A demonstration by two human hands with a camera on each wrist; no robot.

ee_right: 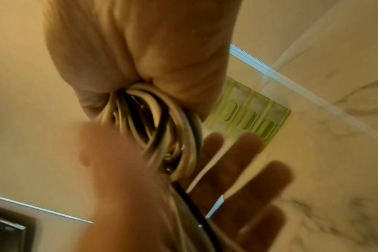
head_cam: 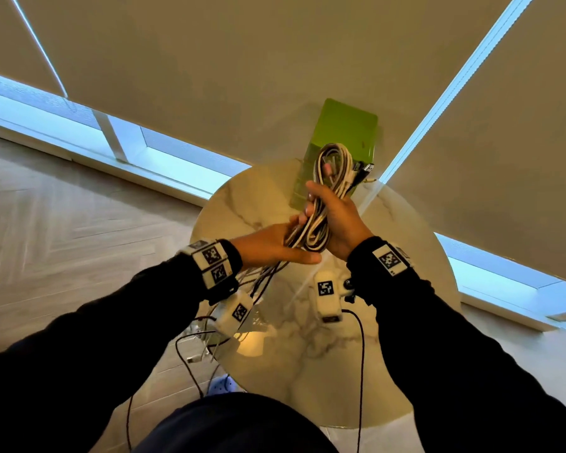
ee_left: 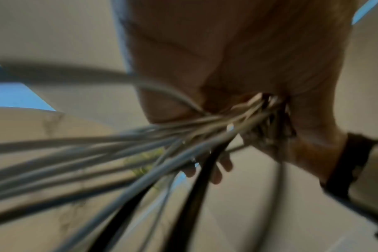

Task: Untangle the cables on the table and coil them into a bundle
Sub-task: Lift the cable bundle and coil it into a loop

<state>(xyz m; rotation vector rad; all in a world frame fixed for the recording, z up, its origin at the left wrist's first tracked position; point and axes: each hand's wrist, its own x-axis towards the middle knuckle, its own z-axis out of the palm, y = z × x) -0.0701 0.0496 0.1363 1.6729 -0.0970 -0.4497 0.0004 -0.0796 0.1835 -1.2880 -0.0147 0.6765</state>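
Observation:
A coil of white and black cables (head_cam: 334, 165) is held up above the round marble table (head_cam: 291, 348). My right hand (head_cam: 339, 217) grips the coil around its middle, with the top loop and some plug ends sticking out beyond the fingers. My left hand (head_cam: 283, 245) lies under the coil's lower loops, palm up, thumb and fingers stretched out. The right wrist view shows the coil (ee_right: 162, 129) squeezed in my right hand (ee_right: 140, 59), and my left hand's fingers (ee_right: 244, 167) spread behind it. In the blurred left wrist view, cable strands (ee_left: 129, 153) fan out from my left hand (ee_left: 205, 51).
A green plastic organiser (head_cam: 343, 125) (ee_right: 248, 117) stands at the table's far edge, just behind the coil. Loose cable ends (head_cam: 193, 351) trail from the coil over the table's left edge towards the floor. Window blinds close off the space behind the table.

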